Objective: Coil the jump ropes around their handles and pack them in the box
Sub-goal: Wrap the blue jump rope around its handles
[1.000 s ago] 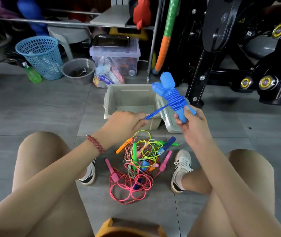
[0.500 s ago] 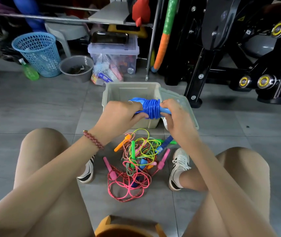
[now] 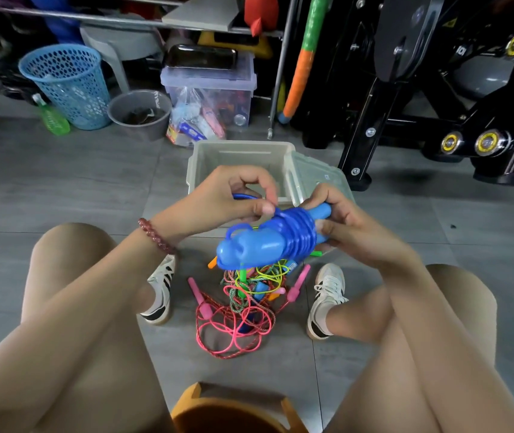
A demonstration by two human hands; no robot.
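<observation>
A blue jump rope [image 3: 268, 242] with bulky figure-shaped handles is held in front of me, its cord coiled around the handles' middle. My right hand [image 3: 346, 226] grips the thin handle ends at the right. My left hand [image 3: 233, 201] pinches the loose end of the blue cord at the coil's top. Behind the hands stands the translucent grey box [image 3: 208, 160], open, with its lid [image 3: 321, 179] leaning on its right side. On the floor between my feet lies a tangle of jump ropes [image 3: 243, 310], pink, green, yellow and orange.
A blue mesh basket [image 3: 68, 82], a grey bucket [image 3: 138, 114] and a clear storage bin [image 3: 208, 89] stand at the back. Black gym equipment [image 3: 436, 89] fills the right rear. An orange stool edge [image 3: 233, 407] lies under me. My shoes [image 3: 324, 298] flank the tangle.
The blue rope bundle has come down from upright to lying sideways, closer to me, with its figure ends now lower left. My left hand moved from the stretched cord up to the coil.
</observation>
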